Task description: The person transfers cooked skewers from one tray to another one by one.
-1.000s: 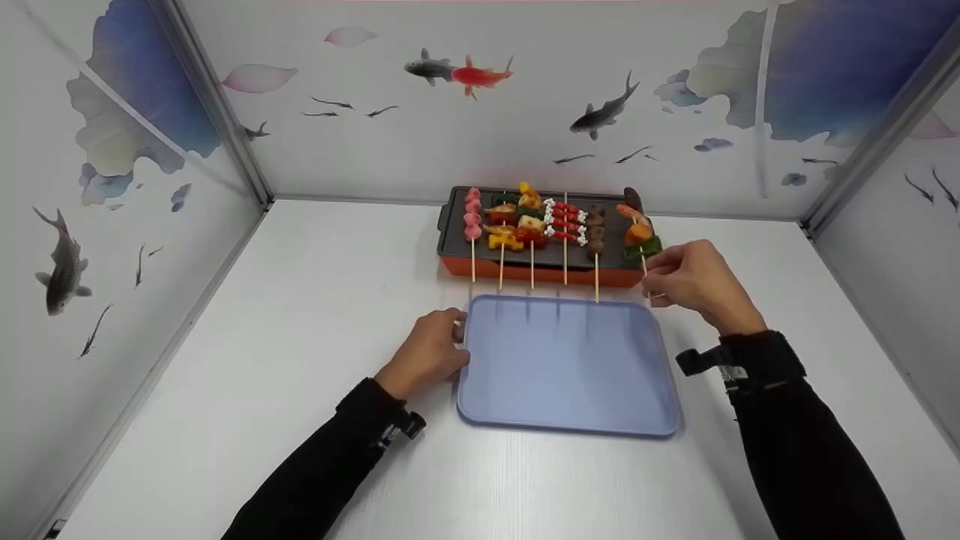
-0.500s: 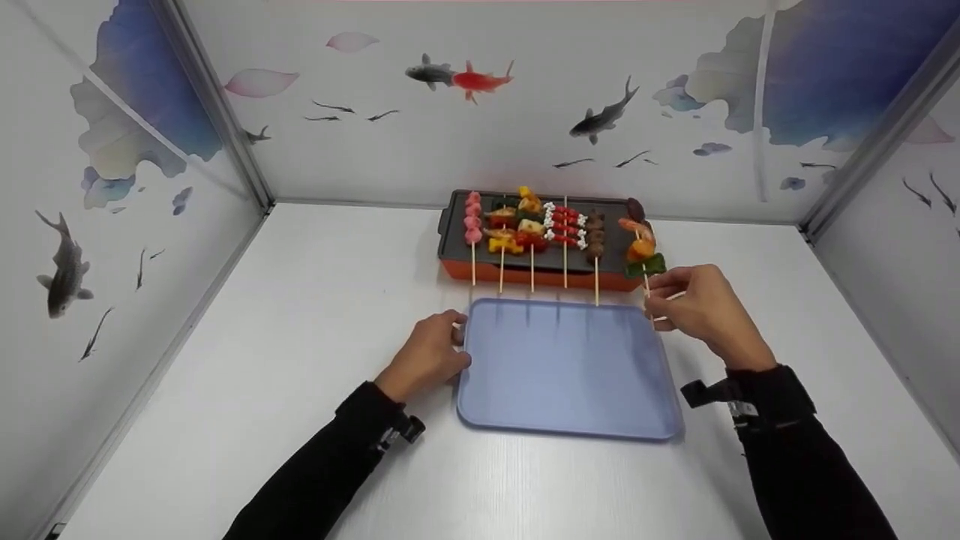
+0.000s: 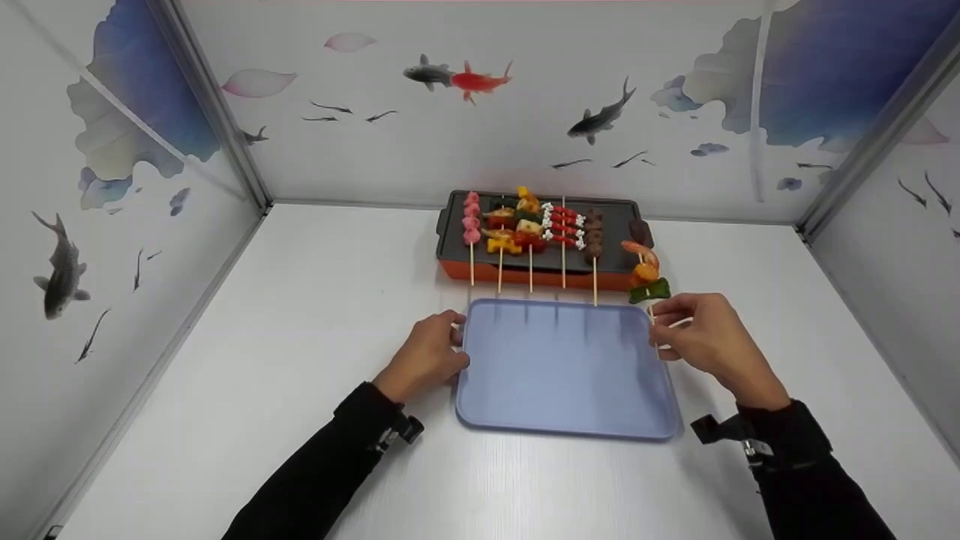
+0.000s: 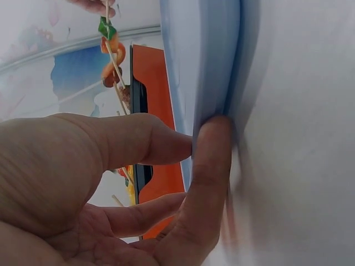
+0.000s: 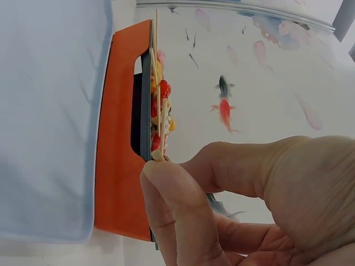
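Note:
My left hand (image 3: 421,354) pinches the left rim of a pale blue tray (image 3: 562,375); the left wrist view has the thumb (image 4: 166,144) and a finger (image 4: 208,155) on either side of the rim. By its stick, my right hand (image 3: 709,334) pinches a skewer (image 3: 645,276) of shrimp, an orange piece, green pepper and a dark end piece. That skewer is past the front right corner of the black-topped orange grill (image 3: 469,270), beside the tray's far right corner. Whether its dark tip touches the grill, I cannot tell.
Several skewers lie side by side on the grill, sticks jutting toward the tray: pink balls (image 3: 471,217), mixed vegetables (image 3: 529,225), red-and-white pieces (image 3: 562,225) and brown balls (image 3: 594,236). White walls with painted fish enclose the white table (image 3: 315,300) on three sides.
My right hand has drawn the shrimp skewer toward me and slightly right, off most of the grill. The left hand and tray have stayed in place.

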`<state>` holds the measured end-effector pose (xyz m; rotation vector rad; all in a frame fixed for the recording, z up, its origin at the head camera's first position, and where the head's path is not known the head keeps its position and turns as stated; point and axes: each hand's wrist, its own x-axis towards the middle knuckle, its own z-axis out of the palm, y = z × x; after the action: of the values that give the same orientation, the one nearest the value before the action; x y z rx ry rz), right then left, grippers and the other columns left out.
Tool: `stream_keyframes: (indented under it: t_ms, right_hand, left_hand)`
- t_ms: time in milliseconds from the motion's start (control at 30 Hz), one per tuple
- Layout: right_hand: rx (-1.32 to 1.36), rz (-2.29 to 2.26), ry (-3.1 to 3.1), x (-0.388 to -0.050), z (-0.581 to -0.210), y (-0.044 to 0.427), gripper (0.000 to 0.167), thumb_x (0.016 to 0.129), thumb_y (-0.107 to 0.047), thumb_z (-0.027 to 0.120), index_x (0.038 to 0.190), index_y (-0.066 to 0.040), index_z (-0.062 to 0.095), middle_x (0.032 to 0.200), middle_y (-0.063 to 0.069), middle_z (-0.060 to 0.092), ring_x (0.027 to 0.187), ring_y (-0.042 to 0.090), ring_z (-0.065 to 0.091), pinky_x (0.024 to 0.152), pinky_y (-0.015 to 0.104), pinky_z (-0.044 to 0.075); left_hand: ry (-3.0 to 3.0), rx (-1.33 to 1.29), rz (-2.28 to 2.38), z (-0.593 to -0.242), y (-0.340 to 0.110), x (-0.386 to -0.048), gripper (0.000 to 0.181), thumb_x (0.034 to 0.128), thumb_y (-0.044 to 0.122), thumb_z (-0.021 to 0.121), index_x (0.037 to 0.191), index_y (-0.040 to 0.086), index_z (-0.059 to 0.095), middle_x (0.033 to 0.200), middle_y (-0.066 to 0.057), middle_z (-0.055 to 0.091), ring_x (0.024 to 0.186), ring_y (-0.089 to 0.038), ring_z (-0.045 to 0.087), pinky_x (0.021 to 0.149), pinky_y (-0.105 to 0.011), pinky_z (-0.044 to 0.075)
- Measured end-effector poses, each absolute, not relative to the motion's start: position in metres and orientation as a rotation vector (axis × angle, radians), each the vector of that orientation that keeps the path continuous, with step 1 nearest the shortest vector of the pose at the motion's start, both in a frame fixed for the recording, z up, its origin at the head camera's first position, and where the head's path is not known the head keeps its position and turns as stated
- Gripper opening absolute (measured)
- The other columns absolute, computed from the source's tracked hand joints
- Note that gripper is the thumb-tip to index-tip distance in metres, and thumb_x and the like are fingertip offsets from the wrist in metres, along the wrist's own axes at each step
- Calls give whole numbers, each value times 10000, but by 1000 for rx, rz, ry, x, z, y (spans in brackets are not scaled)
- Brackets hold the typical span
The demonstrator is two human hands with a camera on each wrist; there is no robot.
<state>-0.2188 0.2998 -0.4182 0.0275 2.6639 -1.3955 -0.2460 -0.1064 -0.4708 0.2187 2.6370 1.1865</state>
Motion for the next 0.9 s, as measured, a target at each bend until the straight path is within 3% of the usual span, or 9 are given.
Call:
stream_keyframes:
  t_ms: [400, 900]
  right_hand:
    - [44, -1337, 2676, -197, -431, 300, 401, 1056, -86, 771, 1389, 126, 702, 1197, 200, 773, 937, 153, 797, 754, 249, 708]
    - [39, -1266, 2656, -175, -431, 292, 382, 1045, -81, 791, 1367, 111, 716, 1161, 166, 780, 937, 178, 785, 735, 288, 716]
  left_hand:
    - [2666, 256, 1178, -473, -107, -246, 633, 912, -33, 716, 1540, -66, 646, 1086, -101, 707, 970, -217, 618, 772, -289, 499]
    - [2644, 232, 1205, -473, -107, -247, 629, 916, -34, 716, 1540, -59, 642, 1090, -100, 699, 944, -207, 620, 728, -273, 511]
